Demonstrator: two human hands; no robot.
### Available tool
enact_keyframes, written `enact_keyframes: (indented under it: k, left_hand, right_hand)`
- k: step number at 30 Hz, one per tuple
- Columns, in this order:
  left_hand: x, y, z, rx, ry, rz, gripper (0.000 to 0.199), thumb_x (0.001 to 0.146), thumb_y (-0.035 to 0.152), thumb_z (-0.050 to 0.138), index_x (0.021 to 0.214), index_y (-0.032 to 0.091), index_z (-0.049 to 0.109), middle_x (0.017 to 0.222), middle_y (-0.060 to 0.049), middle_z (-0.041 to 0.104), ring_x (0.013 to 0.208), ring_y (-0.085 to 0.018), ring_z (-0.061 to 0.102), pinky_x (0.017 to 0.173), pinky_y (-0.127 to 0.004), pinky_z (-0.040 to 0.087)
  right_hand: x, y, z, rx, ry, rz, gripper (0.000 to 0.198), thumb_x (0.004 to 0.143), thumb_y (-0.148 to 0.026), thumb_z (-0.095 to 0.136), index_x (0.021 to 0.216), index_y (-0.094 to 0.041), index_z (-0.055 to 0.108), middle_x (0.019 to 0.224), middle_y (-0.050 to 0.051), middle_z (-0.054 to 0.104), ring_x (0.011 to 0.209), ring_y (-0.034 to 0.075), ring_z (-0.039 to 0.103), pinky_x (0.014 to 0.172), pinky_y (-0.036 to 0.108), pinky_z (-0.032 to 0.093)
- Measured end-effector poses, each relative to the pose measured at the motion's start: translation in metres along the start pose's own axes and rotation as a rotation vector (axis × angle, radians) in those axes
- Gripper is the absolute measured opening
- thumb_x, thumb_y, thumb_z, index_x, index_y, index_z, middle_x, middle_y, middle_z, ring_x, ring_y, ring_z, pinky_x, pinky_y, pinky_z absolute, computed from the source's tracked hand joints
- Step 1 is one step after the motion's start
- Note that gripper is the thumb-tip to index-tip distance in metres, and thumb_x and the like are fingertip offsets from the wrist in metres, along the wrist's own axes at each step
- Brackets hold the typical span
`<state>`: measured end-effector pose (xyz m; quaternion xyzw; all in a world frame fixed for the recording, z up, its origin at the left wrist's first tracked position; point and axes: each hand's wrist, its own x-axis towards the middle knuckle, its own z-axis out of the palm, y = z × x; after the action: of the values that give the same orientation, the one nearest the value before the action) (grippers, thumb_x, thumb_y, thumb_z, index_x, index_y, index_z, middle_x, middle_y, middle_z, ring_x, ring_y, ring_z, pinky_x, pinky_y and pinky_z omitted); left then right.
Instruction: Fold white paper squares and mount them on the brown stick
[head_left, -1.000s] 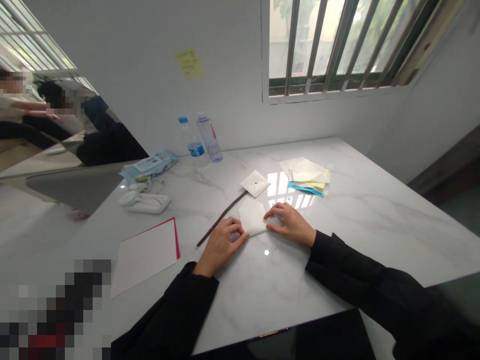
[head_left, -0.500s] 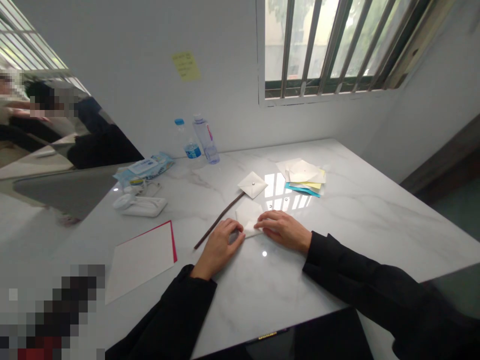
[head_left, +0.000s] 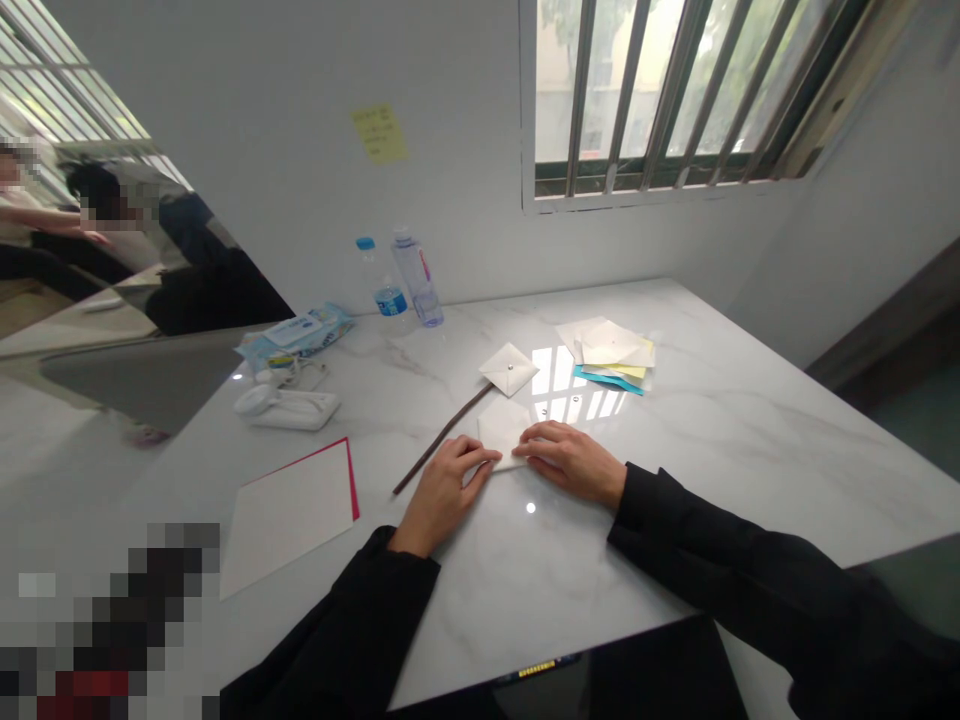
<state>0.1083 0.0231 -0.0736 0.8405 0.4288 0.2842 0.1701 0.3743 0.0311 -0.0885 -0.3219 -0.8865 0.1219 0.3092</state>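
Cream paper (head_left: 501, 425) lies in the middle of the frame, its lower corners partly hidden by fingers; the left hand (head_left: 448, 485) has thumb and forefinger close together at its lower left edge; the right hand (head_left: 570, 462) sets loosely bent fingertips on its lower right; I cannot tell whether either pinches or only presses.

Just above lies one diamond-shaped paper envelope (head_left: 498, 369) with a single stud; one thin brown strip (head_left: 441, 440) slants from it down past the left hand, hemming that side; two tiny round pieces sit above the right hand.

Farther out, right of centre, is one stack of papers (head_left: 609, 347), cream, yellow and blue; left of centre, one white sheet (head_left: 291, 520) over a red one, one white device (head_left: 292, 408) and one blue wipes packet (head_left: 300, 328); two plastic bottles (head_left: 420, 280) stand at upper centre-left, below one yellow sticky note (head_left: 381, 133).
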Motion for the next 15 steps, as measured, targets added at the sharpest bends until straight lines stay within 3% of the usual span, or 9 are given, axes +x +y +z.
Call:
enact_keyframes:
  k: [15]
  left_hand:
    - [-0.0044,0.0058,-0.0097,-0.062,0.004,-0.032,0.013,0.099,0.022,0.062,0.101,0.024,0.075,0.107,-0.005,0.074,0.103,-0.023,0.071,0.096,-0.039,0.055]
  right_hand:
    - [0.0006,-0.0018,-0.0026,0.049,0.009,0.049,0.024,0.108,-0.022,0.060,0.121,-0.025,0.079,0.121,0.011,0.073,0.115,0.024,0.068,0.103,0.046,0.060]
